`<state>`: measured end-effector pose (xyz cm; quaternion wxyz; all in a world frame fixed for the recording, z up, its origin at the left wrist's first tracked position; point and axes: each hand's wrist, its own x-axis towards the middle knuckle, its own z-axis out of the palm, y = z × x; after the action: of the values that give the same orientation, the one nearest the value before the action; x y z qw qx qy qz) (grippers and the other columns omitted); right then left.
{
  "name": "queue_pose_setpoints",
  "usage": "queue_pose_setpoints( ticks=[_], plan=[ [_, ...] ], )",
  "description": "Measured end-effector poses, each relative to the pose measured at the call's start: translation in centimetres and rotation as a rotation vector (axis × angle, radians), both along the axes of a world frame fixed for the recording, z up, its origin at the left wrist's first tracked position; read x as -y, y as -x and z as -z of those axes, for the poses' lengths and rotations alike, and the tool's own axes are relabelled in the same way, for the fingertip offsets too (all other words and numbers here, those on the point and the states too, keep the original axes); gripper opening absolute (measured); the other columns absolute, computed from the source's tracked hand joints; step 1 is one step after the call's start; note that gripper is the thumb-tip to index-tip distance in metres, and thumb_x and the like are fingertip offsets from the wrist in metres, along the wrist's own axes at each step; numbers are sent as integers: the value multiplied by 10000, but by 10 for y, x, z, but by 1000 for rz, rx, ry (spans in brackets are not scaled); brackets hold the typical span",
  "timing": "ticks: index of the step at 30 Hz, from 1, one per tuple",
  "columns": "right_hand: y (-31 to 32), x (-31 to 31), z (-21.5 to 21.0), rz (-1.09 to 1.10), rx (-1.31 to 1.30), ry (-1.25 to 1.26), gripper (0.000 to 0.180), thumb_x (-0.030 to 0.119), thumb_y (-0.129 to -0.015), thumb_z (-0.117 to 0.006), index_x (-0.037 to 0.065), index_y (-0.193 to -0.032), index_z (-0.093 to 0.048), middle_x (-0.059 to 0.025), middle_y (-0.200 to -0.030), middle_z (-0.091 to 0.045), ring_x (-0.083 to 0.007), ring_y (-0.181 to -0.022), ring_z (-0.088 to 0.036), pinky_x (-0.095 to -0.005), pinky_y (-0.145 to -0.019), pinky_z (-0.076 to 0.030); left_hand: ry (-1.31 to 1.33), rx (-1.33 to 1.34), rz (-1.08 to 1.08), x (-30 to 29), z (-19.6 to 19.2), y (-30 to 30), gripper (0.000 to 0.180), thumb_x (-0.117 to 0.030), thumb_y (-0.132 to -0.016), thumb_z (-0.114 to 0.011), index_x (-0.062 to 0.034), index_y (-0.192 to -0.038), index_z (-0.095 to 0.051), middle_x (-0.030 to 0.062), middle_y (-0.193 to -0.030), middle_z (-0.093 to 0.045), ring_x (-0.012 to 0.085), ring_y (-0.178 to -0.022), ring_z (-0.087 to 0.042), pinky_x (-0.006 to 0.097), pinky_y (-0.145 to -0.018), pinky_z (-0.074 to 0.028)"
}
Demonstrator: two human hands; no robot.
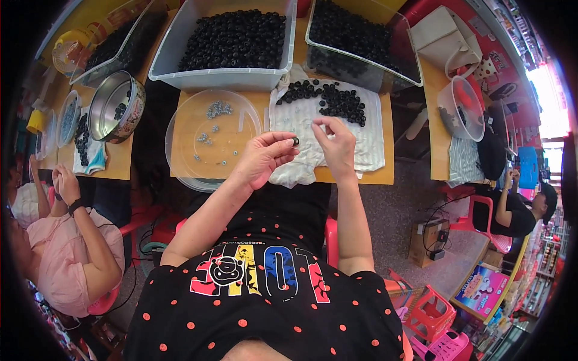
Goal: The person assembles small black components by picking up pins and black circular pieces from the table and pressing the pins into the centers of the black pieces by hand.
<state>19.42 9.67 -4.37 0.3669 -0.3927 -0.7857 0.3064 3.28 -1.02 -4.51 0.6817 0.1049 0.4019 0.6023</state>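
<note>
My left hand (265,157) pinches a small round black piece (295,141) with a hollow middle between thumb and fingertips, above the front of a white cloth (368,141). Just right of it, a little apart, my right hand (337,141) is raised with thumb and forefinger drawn together; whatever they grip is too small to make out. Loose black round pieces (343,103) lie in a patch on the far part of the cloth. Left of my left hand, a clear round plastic lid (180,129) carries a small heap of silvery metal bits (218,109) and a few scattered ones.
Two translucent bins (223,77) (367,69) full of black pieces stand along the table's far side. A round metal tin (99,117) sits on the left table, where a person in pink (78,253) works. Right are a clear bucket (460,108) and red stools (433,313).
</note>
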Motion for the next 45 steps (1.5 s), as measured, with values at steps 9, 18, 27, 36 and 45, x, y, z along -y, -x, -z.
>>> queue_pose_setpoints(
  ticks=[9,18,27,36,45],
  plan=[
    [-9,52,-26,-8,-177,79,249,0,-739,-761,44,-975,-697,-22,-820,-659,-107,-698,-506,-238,-648,-448,-75,-52,-8,-4,-3,-14,178,-71,-882,-672,-3,-1047,-668,61,-941,-684,125,-802,-648,246,-742,-541],
    [-18,49,-8,-114,-237,464,321,65,-745,-770,30,-1052,-682,3,-806,-630,-83,-708,-484,-236,-644,-426,-64,-101,214,0,-7,-6,172,-82,-896,-656,-1,-1048,-667,50,-926,-677,105,-794,-636,237,-751,-542],
    [-38,-36,33,198,179,-269,219,93,-777,-719,86,-996,-703,-46,-875,-621,-205,-793,-571,-319,-720,-452,70,338,245,4,-2,-15,214,-90,-907,-640,-16,-1108,-636,51,-905,-659,113,-735,-639,252,-697,-560],
    [-11,-66,35,111,311,-458,160,129,-753,-717,117,-913,-709,-49,-935,-605,-248,-901,-546,-383,-792,-427,83,349,230,6,4,-9,302,-94,-902,-643,-12,-1185,-581,52,-927,-641,112,-742,-630,259,-718,-547],
    [13,-75,33,151,561,-419,188,229,-730,-738,99,-862,-712,-46,-943,-618,-245,-963,-525,-401,-837,-398,90,340,216,5,8,-9,265,-89,-907,-631,-7,-1156,-591,52,-924,-647,113,-737,-629,261,-724,-546]
  ],
)
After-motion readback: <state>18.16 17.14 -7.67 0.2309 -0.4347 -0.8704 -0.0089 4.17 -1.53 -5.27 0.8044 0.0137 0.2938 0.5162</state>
